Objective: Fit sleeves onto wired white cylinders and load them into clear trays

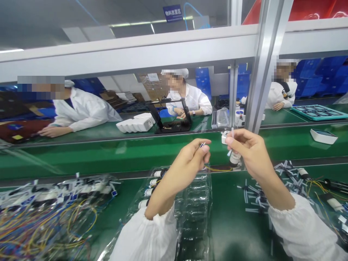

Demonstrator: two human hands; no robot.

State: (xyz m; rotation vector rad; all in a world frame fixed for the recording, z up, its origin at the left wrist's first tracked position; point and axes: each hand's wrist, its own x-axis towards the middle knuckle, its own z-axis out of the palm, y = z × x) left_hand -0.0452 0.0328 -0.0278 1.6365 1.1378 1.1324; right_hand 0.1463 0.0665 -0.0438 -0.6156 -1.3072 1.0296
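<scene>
My left hand (191, 156) is raised over the far end of a clear plastic tray (194, 217), its thumb and fingers pinching a small dark blue and white piece (202, 145). To its right, my right hand (248, 148) grips a white cylindrical part (234, 158) with white strips at its top. A yellow wire (217, 169) runs between the part and my left hand. Several white and black cylinders (150, 192) lie in the left column of the tray, partly behind my left forearm.
Bundled wired parts (54, 210) cover the left of the green table. White strips (252, 195) and more wired parts (333, 203) lie at right. Beyond the green conveyor (89, 156) are a black frame (174, 127), white blocks (136, 123), a white device (323, 136) and several people.
</scene>
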